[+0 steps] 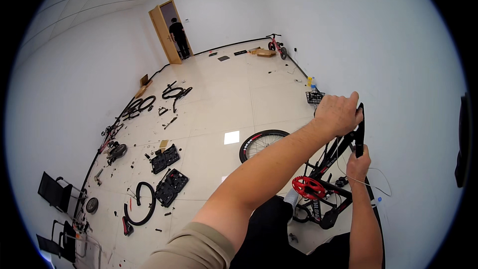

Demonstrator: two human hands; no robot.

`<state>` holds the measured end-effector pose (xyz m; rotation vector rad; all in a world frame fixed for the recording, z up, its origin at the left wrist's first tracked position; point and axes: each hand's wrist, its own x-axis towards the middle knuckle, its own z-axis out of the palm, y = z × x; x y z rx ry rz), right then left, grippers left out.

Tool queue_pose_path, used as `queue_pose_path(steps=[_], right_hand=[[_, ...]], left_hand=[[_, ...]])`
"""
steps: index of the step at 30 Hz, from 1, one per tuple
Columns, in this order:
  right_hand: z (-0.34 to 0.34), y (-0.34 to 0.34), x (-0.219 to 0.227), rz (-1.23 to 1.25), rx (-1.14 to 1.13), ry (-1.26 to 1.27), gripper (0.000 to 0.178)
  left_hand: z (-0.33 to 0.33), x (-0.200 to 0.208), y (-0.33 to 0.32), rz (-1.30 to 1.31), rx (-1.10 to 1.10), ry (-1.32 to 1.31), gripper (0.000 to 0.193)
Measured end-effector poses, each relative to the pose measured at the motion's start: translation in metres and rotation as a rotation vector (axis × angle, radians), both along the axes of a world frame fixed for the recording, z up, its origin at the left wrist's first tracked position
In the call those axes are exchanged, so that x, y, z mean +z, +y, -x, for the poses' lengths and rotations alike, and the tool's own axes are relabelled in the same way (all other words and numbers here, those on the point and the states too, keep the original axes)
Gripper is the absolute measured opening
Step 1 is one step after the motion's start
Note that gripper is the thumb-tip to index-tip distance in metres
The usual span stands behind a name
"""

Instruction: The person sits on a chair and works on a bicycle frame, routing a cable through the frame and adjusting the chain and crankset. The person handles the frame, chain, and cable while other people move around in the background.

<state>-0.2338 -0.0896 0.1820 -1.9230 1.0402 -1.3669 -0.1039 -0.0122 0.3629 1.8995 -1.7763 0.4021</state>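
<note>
Grip near the right-side wall (398,69)
Left hand (338,113) and right hand (358,164) clasp a black bar (360,137); floor (224,97) stretches wide mid-frame.

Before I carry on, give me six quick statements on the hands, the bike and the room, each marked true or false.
1. The left hand and right hand are both at the black bicycle. True.
2. The right hand appears higher in the picture than the left. False: the left one is higher.
3. The bicycle's chainring is red. True.
4. The door at the far end is shut. False: it stands open, with a person in dark clothes there.
5. The black moulded trays lie to the right of the bicycle. False: they lie on the floor to its left.
6. A black chair is at the left side of the room. True.
</note>
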Motion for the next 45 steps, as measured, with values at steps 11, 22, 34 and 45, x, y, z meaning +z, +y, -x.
queue_pose_path(steps=[11, 22, 34, 45], right_hand=[[0.0024, -0.0005, -0.0004, -0.033, 0.034, 0.003, 0.021], [0.0023, -0.0013, 0.0011, -0.042, 0.044, 0.011, 0.023], [0.0023, -0.0054, -0.0044, -0.026, 0.054, -0.010, 0.025], [0.0020, 0.0033, 0.0039, -0.004, 0.018, -0.008, 0.022]], left_hand=[[-0.0017, -0.0049, -0.0026, 0.047, -0.003, -0.045, 0.031], [-0.0038, -0.0071, -0.0031, 0.088, -0.011, -0.056, 0.030], [-0.0016, -0.0030, -0.0015, 0.014, 0.011, -0.037, 0.030], [0.0003, -0.0001, -0.0018, -0.003, 0.015, -0.024, 0.032]])
